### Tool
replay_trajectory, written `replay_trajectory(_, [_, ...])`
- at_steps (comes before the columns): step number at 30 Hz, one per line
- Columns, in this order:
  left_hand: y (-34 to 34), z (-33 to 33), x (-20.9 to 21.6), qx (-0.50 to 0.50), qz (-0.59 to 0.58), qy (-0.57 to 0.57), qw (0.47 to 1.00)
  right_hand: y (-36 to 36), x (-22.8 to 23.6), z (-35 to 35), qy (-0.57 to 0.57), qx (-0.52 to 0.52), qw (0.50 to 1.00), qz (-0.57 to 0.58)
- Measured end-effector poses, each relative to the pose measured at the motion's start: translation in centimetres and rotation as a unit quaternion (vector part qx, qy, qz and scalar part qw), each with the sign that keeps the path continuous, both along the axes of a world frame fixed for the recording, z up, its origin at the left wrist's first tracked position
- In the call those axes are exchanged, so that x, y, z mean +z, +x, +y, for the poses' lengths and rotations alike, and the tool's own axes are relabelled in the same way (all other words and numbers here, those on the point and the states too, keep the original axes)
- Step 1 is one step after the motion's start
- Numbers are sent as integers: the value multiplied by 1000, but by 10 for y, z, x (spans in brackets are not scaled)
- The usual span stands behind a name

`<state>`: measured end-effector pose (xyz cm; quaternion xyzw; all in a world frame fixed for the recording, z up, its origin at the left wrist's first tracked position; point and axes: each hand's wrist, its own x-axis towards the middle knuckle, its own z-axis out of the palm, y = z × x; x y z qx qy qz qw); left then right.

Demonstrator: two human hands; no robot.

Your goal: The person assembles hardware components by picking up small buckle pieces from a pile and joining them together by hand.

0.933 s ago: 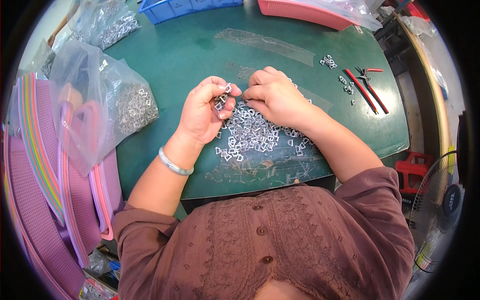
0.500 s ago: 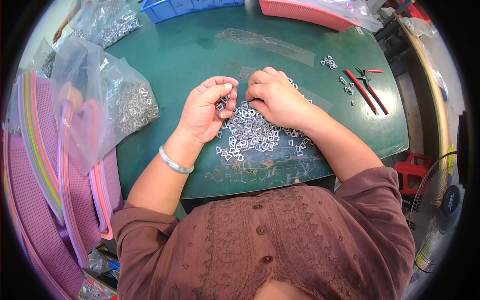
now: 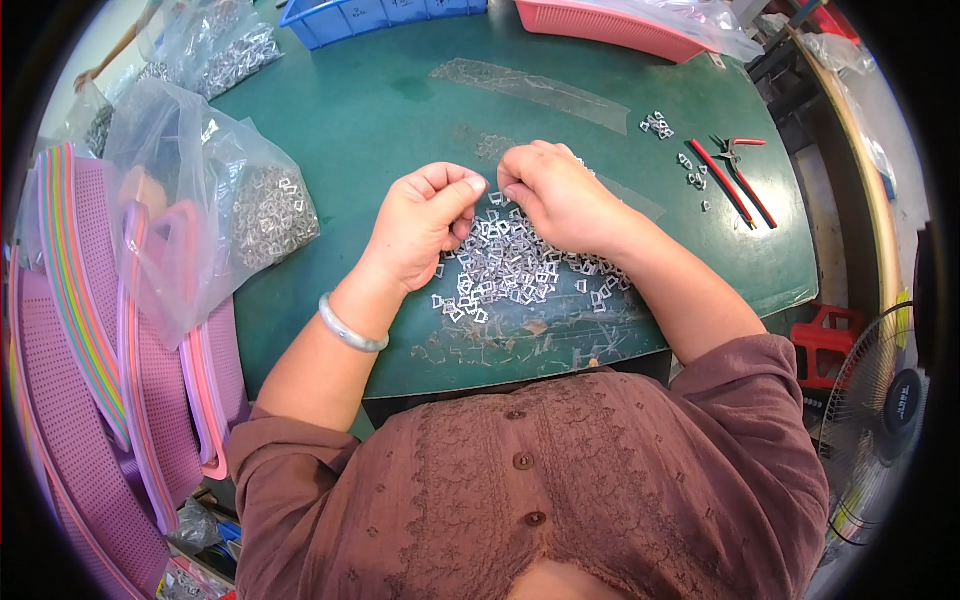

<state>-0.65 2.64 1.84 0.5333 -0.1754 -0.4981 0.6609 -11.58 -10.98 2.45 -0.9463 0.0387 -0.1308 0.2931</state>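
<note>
Wears, below the fingers and nearest of all, a brown buttoned cloth blouse (image 3: 520, 460) with embroidered panels, and, on the left wrist, a smooth silver-coloured bangle (image 3: 350, 330). Curls the left hand (image 3: 412, 225) with thumb tip and forefinger in a narrow pinch; cannot tell whether anything sits inside those fingers. Bends the right hand (image 3: 565, 200) with fingers bunched narrow and tips partly hidden; cannot tell, there too, what lies between them. Directly beneath and between both sets of fingers, a loose heap of small silver-coloured metal frame-shaped clips (image 3: 505, 262) on a scuffed dark green desk (image 3: 365, 120), with a single clip just under the right thumb. Well to the left of the left fingers, perforated lilac plastic baskets (image 3: 70, 345) with striped rims, partly under a clear plastic bag (image 3: 170, 140) of similar clips. Well to the right of the right fingers, red-handled metal pliers (image 3: 729, 153), near a few scattered clips. Beyond the fingers, a long strip of clear tape (image 3: 535, 92) stuck flat; farthest, past the tape, a blue plastic bin (image 3: 385, 16) and a pink plastic basket (image 3: 610, 30).
</note>
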Motion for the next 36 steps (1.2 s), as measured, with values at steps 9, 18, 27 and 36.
replay_trajectory(9, [-7, -1, -1, -36, -140, 11, 989, -5, 12, 4, 49, 36, 996, -63])
replay_trajectory(18, [-8, 0, 5, 10, -89, 11, 996, -3, 4, 5, 204, -38, 975, -74])
replay_trajectory(27, [-13, 1, 5, 81, -87, -22, 993, -4, 9, 1, 475, -39, 878, 38])
replay_trajectory(36, [-18, 1, 2, 80, -138, -74, 984, -5, 11, 1, 545, -50, 836, 40])
